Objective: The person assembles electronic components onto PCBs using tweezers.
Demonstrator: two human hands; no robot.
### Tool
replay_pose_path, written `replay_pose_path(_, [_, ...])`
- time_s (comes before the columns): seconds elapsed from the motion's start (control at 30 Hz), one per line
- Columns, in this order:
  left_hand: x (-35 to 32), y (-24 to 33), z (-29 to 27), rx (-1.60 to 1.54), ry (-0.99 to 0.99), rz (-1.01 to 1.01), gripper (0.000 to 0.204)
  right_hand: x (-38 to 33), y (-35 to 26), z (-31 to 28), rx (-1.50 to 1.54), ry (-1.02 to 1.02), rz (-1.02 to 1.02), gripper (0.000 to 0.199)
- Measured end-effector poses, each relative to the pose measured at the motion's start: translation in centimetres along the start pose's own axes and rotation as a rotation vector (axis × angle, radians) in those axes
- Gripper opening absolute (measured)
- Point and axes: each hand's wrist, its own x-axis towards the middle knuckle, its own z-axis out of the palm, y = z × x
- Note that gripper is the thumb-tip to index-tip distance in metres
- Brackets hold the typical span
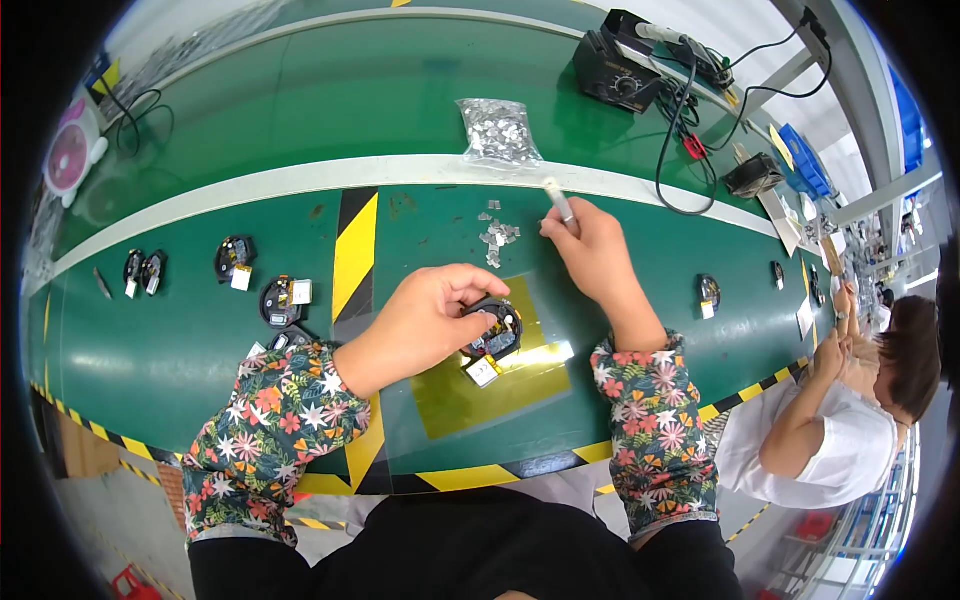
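Observation:
My left hand (432, 318) grips a round black electronic part (495, 330) with a small white tab hanging from it, held over a yellow mat (525, 385) on the green bench. My right hand (590, 245) holds a slim white pen-like tool (558, 203), its lower end pointing down toward a small pile of tiny silver pieces (497, 238) just left of the hand. Both forearms wear floral sleeves.
Several similar black round parts (280, 298) lie on the bench at left, and one (708, 293) at right. A clear bag of silver pieces (497, 132) sits beyond the white stripe. A black soldering station (615, 75) with cables stands far right. Another person (850, 400) works at right.

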Motion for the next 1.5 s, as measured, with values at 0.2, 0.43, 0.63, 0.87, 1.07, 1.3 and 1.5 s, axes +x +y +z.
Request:
replay_pose_path(0.2, [0.1, 0.3, -0.3, -0.022, 0.001, -0.035, 0.021, -1.5, -2.3, -1.4, 0.997, -0.176, 0.496, 0.007])
replay_pose_path(0.43, [0.1, 0.1, -0.3, -0.007, 0.020, 0.006, 0.022, -3.3, -3.5, -1.9, 1.060, -0.254, 0.566, 0.012])
replay_pose_path(0.63, [0.2, 0.0, -0.2, -0.005, 0.034, 0.024, 0.023, -4.0, -4.1, -1.7, 1.050, -0.274, 0.557, 0.009])
replay_pose_path(0.87, [0.2, -0.1, -0.2, -0.031, 0.062, 0.015, 0.022, -4.3, -4.7, -1.3, 1.041, -0.294, 0.536, 0.009])
replay_pose_path(1.07, [0.0, 0.5, -0.2, 0.017, 0.064, -0.004, 0.020, -5.1, -4.7, -0.4, 0.804, -0.253, 0.380, 0.006])
replay_pose_path(1.3, [0.0, 0.2, -0.3, 0.017, 0.061, -0.003, 0.020, -5.3, -5.0, 0.2, 0.677, -0.239, 0.242, 0.007])
replay_pose_path(1.5, [0.0, 0.3, -0.2, 0.003, 0.050, -0.015, 0.019, -5.4, -5.1, 0.6, 0.587, -0.190, 0.173, 0.007])
